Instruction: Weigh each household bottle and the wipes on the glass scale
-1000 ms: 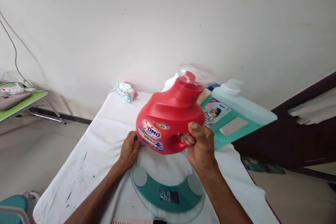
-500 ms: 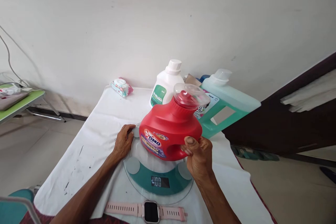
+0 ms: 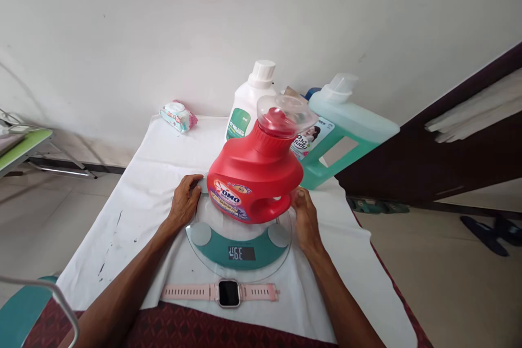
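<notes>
A red OMO laundry detergent bottle with a clear dome cap stands upright on a round glass bathroom scale. The scale has a teal band and a lit digital display. My left hand is closed at the scale's left rim, fingers bent by a round pad. At the right rim, just beside the bottle's handle, my right hand is closed too, off the handle; some of its fingers are hidden. In front of the scale lies a pink-strapped smartwatch.
Behind stand a white bottle with a green label and a big green-liquid jug with a handle. A wipes pack lies at the back left on the white cloth. Slippers are on the floor at right.
My right hand has let go of the red bottle's handle and moved to the scale's right rim. The bottle now rests on the scale, and the display reading has changed. The view has shifted.
</notes>
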{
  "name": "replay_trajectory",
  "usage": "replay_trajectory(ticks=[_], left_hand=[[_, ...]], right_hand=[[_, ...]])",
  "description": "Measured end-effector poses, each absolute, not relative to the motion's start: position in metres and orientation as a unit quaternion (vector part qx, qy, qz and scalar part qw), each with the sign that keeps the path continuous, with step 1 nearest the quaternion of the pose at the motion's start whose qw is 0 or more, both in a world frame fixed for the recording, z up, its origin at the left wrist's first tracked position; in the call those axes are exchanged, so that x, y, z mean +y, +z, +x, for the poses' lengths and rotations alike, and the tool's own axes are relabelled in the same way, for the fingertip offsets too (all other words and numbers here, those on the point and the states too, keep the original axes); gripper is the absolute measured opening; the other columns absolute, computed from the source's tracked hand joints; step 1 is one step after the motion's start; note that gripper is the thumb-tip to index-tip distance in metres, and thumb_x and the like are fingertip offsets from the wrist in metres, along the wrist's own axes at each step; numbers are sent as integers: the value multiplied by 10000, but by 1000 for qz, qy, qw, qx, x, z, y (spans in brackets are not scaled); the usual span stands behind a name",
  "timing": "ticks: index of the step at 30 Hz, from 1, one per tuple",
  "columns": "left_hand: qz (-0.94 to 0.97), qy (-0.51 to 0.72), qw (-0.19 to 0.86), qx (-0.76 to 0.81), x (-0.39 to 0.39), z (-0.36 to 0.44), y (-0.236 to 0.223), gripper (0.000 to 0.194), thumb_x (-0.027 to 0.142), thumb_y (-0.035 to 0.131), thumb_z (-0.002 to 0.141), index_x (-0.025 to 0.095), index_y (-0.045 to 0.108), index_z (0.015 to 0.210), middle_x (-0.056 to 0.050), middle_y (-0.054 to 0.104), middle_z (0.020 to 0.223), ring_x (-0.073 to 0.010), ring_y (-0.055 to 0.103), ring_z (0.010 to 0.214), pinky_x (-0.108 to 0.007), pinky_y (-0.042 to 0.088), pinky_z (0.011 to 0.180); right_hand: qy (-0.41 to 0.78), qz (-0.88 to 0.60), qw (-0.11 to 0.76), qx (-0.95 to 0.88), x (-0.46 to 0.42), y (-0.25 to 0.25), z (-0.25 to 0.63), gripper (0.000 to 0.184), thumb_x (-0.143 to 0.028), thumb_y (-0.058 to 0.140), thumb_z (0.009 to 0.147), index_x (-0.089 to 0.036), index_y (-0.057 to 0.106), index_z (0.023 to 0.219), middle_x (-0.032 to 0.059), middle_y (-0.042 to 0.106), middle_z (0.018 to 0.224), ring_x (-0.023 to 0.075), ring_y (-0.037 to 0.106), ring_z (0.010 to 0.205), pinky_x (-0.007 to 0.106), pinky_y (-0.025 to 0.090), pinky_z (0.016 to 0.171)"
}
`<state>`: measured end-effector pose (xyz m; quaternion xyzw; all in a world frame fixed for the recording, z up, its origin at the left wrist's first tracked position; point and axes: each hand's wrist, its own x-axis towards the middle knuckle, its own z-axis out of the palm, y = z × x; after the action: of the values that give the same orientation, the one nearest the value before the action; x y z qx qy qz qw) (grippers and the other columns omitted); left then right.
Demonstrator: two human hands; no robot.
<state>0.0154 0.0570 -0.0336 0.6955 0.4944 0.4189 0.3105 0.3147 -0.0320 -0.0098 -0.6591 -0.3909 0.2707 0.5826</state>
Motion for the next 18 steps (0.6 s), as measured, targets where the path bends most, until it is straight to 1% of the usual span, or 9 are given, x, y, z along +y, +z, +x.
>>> replay_trajectory(ticks=[3,6,9,15,18], left_hand=[[696,418,308,496,58,15,-34,311,260,521,929,209,688,1186,-96,724,1190,-257,687,1128,-463,548,1036],[698,416,306,495,58,15,-35,314,258,513,932,208,683,1191,-89,721,1198,-247,687,1135,-452,549,1045],[700,417,305,493,59,14,-37,309,261,529,926,206,682,1188,-87,720,1199,-243,688,1131,-451,549,1049],[703,421,307,485,62,13,-39,303,286,546,928,200,682,1185,-95,717,1195,-245,690,1129,-443,552,1042],[705,418,307,484,62,13,-38,312,290,552,921,190,685,1185,-101,716,1193,-255,690,1123,-456,549,1042]], right_hand=[[291,-646,591,-387,-32,-25,314,771,-873,485,871,-187,658,1179,142,715,1228,301,660,1168,472,481,1060],[281,-649,566,-424,-32,-25,310,747,-854,443,903,-192,700,1132,128,745,1168,303,665,1146,451,476,1048],[249,-669,537,-449,-32,-22,309,727,-841,434,911,-207,735,1104,112,752,1185,311,647,1174,452,452,1068],[244,-669,535,-454,-34,-23,308,661,-785,474,925,-208,759,1079,98,757,1167,287,654,1113,421,470,1026],[242,-669,532,-459,-34,-24,308,644,-765,467,936,-206,753,1079,94,752,1164,277,654,1082,422,469,1021]])
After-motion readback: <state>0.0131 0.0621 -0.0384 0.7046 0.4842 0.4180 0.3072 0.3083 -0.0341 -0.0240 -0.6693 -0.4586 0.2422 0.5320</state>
